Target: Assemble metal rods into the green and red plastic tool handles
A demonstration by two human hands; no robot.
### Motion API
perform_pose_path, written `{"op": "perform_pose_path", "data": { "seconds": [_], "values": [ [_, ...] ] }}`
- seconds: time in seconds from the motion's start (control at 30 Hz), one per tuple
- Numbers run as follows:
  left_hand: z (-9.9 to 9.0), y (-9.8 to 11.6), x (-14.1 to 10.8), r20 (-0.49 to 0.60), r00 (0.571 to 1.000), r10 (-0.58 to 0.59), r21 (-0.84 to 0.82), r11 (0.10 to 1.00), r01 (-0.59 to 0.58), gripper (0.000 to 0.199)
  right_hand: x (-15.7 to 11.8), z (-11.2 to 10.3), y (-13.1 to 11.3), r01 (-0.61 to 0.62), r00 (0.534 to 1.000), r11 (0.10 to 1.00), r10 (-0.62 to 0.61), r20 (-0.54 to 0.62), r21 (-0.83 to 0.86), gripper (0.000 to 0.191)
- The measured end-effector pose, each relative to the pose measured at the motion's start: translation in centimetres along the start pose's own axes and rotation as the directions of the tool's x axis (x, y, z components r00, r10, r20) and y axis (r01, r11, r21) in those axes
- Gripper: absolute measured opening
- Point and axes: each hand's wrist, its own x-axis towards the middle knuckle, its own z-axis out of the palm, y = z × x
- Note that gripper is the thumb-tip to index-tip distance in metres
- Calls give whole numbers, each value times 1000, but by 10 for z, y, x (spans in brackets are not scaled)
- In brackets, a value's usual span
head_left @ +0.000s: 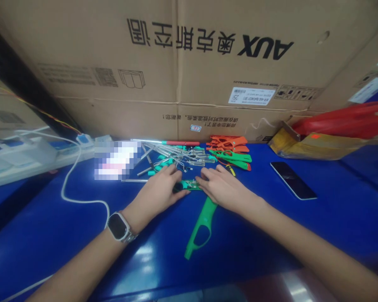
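Between my two hands lies an opened green long-necked lighter, with thin wires and small parts showing inside. A metal tube runs out to the left past my left hand, apparently from this lighter. My left hand is closed, thumb and fingers gripping its left end. My right hand has its fingertips pinched at its right end, covering part of it. Below my right hand a loose green handle shell with an oval opening lies on the blue table.
Behind my hands are piled metal tubes and clear inner parts, plus orange shells and green shells. A phone lies right; a power strip and white cable are left. A large carton stands behind.
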Motion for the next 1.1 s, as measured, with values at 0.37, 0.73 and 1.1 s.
{"op": "perform_pose_path", "data": {
  "seconds": [0.37, 0.73, 1.1],
  "values": [
    [3, -3, 1, -52, 998, -19, 32, 999, 20, 26, -25, -1, -3, -85, 986, 939, 127, -107, 334, 48],
    [-8, -11, -3, -10, 999, -42, -101, 994, 40, 34, -40, 5, -21, 20, 997, 749, 31, -66, 662, 23],
    [-11, -35, -4, 44, 998, 49, -218, 975, -38, 23, -41, 7, -25, 66, 996, 770, -14, -86, 634, 45]
  ]
}}
